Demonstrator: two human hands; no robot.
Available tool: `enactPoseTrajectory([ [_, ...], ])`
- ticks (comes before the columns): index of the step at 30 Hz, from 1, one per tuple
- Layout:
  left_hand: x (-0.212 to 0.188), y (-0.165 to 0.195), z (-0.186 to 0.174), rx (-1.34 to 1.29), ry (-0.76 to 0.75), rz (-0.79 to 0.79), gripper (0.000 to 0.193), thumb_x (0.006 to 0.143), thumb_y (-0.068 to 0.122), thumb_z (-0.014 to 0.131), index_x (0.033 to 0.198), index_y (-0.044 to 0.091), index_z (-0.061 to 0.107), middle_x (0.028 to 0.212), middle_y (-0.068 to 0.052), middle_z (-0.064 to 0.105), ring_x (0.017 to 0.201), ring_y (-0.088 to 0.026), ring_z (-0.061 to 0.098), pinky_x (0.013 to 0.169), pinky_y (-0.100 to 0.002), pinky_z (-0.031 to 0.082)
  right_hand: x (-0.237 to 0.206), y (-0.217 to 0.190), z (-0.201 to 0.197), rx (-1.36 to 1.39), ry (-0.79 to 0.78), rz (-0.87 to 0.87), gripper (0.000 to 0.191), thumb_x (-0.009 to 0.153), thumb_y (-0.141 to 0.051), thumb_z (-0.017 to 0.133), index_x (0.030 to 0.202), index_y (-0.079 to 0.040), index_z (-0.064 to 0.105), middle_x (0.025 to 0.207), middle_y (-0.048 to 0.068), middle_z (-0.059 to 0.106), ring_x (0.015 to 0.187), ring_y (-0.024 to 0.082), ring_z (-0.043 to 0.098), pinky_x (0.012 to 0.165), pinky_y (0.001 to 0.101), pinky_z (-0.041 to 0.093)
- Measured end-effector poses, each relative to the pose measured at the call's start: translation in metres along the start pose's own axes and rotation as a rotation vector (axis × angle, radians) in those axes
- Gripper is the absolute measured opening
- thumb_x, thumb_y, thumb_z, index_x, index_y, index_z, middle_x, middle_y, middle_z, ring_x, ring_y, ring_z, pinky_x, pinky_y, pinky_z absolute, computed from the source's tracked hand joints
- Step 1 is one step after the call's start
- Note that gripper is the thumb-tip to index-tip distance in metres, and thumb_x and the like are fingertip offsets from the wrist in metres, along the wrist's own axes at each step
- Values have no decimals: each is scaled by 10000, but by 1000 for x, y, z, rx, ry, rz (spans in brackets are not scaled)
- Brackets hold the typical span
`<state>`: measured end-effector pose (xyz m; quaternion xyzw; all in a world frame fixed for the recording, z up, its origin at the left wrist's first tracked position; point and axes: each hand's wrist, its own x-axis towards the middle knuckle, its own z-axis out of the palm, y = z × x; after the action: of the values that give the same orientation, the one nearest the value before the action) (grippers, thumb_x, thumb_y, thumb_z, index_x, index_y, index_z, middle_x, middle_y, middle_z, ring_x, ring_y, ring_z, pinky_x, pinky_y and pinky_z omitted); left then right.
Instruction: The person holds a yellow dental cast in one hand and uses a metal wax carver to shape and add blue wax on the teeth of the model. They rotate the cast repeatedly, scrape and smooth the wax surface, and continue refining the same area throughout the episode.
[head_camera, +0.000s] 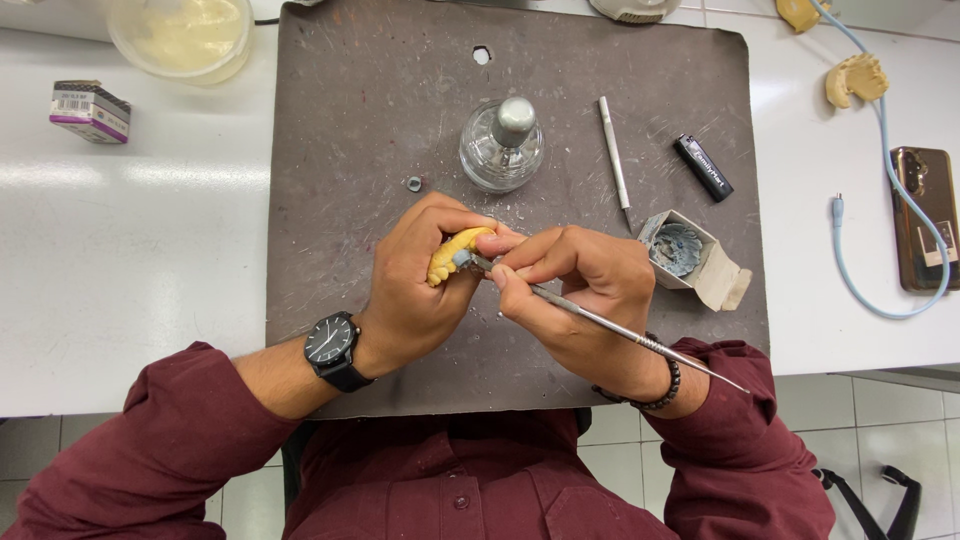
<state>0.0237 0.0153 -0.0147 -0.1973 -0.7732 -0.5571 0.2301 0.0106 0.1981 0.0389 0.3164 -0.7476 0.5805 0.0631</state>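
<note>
A yellow dental cast (452, 253) is clasped in the left hand (415, 290) just below the glass burner (501, 146); a slim metal carver (610, 325), pinched by the right hand (585, 290), slants left, its tip apparently touching the cast.

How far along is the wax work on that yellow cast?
Done: grey wax already sits on the yellow cast, and the wax box is open. In hand: left hand holds the cast, right hand works the metal tool at it. Left: cannot tell; the cast is mostly hidden.
</note>
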Motion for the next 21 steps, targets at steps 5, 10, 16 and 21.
enactPoseTrajectory([
  [5,-1,-1,1,-18,6,-19,268,932,-57,717,1146,66,612,1054,-61,675,910,-169,698,767,-291,575,0,1,2,49,6,16,211,931,70,752,845,-11,578,934,145,767,1079,246,781,983,346,660],
  [10,-1,-2,2,-14,3,-14,262,937,-53,717,1146,63,610,1053,-60,678,907,-165,698,762,-288,576,1,0,1,18,3,27,207,917,65,757,835,-11,583,931,148,774,1064,249,784,935,326,663],
  [16,-2,-2,2,-9,-5,-34,260,941,-56,701,1152,63,606,1051,-64,675,902,-160,701,759,-282,586,1,1,1,26,-2,20,189,921,72,749,847,-3,593,930,150,770,1076,257,781,970,337,663],
  [21,-1,-2,2,1,2,-14,254,950,-41,716,1150,65,600,1054,-64,678,911,-165,702,766,-287,585,1,1,2,46,0,17,193,923,72,754,851,-1,591,937,151,771,1072,253,779,982,343,661],
])
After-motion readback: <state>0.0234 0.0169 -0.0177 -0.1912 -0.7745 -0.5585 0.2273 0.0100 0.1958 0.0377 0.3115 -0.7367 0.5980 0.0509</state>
